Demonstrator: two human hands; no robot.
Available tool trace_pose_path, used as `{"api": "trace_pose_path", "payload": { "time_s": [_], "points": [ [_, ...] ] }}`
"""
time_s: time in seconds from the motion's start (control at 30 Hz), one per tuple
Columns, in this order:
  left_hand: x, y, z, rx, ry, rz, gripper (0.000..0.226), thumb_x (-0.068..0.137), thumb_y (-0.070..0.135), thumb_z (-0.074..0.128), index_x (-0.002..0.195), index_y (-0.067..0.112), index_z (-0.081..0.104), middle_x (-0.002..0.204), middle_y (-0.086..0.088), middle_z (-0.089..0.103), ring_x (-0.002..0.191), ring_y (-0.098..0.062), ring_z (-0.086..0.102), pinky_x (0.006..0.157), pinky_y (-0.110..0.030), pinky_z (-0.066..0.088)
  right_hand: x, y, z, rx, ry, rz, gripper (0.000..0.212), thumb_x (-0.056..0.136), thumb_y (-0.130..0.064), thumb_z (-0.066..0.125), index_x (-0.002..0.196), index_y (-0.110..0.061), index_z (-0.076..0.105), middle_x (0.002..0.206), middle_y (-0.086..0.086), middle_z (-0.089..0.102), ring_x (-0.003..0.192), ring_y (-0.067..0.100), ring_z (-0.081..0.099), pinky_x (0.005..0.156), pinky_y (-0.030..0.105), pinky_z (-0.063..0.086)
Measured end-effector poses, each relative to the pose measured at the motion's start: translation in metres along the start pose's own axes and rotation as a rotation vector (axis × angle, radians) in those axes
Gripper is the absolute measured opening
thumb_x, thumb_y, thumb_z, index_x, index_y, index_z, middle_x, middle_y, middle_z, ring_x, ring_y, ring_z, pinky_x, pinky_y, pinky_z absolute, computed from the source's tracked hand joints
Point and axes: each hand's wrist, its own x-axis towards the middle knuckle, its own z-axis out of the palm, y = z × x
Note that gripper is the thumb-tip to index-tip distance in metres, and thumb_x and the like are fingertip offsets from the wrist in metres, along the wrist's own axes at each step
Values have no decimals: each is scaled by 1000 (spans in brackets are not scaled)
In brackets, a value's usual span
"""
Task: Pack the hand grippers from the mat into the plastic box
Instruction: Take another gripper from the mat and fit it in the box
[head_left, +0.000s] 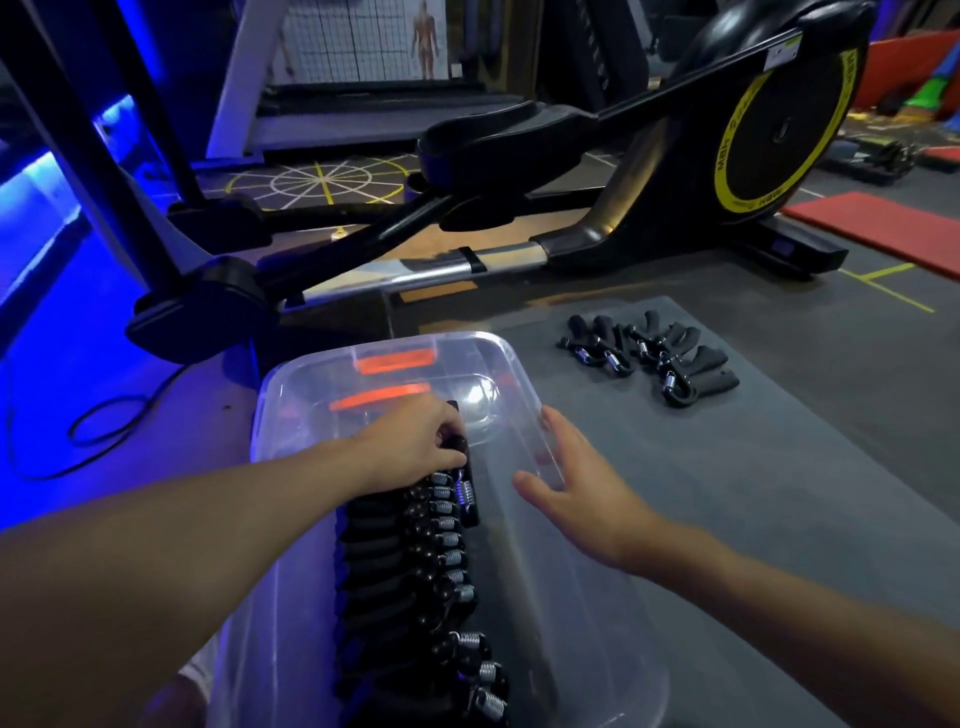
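The left hand (415, 441) curls its fingers (448, 435) round a hand gripper (461, 453) at the far end of the packed row (415, 561) inside the plastic box (395, 344). The right hand (576, 499) holds nothing, its fingers straight and relaxed at the box's right rim, apparently touching it. A cluster of hand grippers (649, 353) lies on the mat (753, 493), far right. The row looks tightly stacked, so a careless release could tip the end piece and loosen its neighbours. The light box may also slide if the right hand lifts.

elliptical trainer (779, 130) beyond, black cable (72, 431) left, red mat (883, 234) right.
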Motion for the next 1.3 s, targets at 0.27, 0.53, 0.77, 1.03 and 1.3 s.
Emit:
{"api": "trace_pose_path", "payload": {
  "time_s": [0.27, 0.53, 0.77, 1.03, 1.3],
  "points": [
    [15, 0, 11, 10, -50, -43, 19, 75, 24, 79, 91, 16, 71, 65, 14, 50, 60, -3, 48, 53, -13, 31, -4, -4, -2, -5, 2, 5, 70, 94, -30, 57, 152, -21, 18, 151, -10, 30, 135, 8, 36, 107, 20, 27],
    [4, -33, 50, 132, 22, -128, 25, 78, 42, 74, 98, 29, 66, 88, 12, 61, 90, -13, 56, 85, -32, 35, -5, -4, -2, 34, 5, 30, 58, 92, -24, 57, 144, -31, 30, 129, -19, 42, 123, 10, 50, 107, 35, 40],
    [-4, -41, 70, 106, 32, -142, 24, 75, 46, 70, 95, 34, 64, 93, 16, 59, 103, -9, 51, 97, -39, 29, -3, 2, 1, 28, -4, 74, 67, 92, -29, 56, 149, -32, 20, 140, -13, 41, 124, 12, 49, 104, 43, 44],
    [-13, -51, 74, 87, 61, -182, 25, 69, 50, 74, 90, 37, 69, 127, 9, 45, 132, -13, 27, 106, -48, 26, -2, 4, 2, 49, -6, 83, 69, 89, -32, 56, 148, -33, 21, 140, -10, 42, 121, 14, 52, 102, 44, 46],
    [-12, -48, 71, 96, -1, -214, 24, 69, 46, 76, 90, 33, 72, 124, 10, 51, 136, -14, 22, 99, -50, 30, -2, 2, 1, 105, 9, 70, 56, 92, -19, 55, 137, -41, 30, 116, -23, 50, 99, 5, 59, 79, 19, 45]
  ]
}}
